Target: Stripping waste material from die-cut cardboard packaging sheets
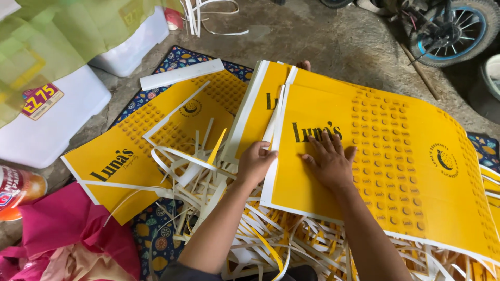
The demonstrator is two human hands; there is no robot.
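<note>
Centrally, we found the top yellow printed sheet (pixel 375 156) lying flat on a stack of like sheets, its long axis running from the hands toward the far right of view. Our right hand (pixel 329 162) rested palm-down on that sheet near its white left margin, fingers spread and clasping nothing. Our left hand (pixel 255 162) sat just left of that margin, fingers curled onto the white edge strip (pixel 272 136); it was the nearer hand to the edge, though we could not tell how firmly it pinched. Left of the sheet lay another yellow sheet (pixel 156 140); below both, a heap of trimmed white strips (pixel 245 229). Further left stood two white lidded tubs (pixel 52 125), contents hidden.
</note>
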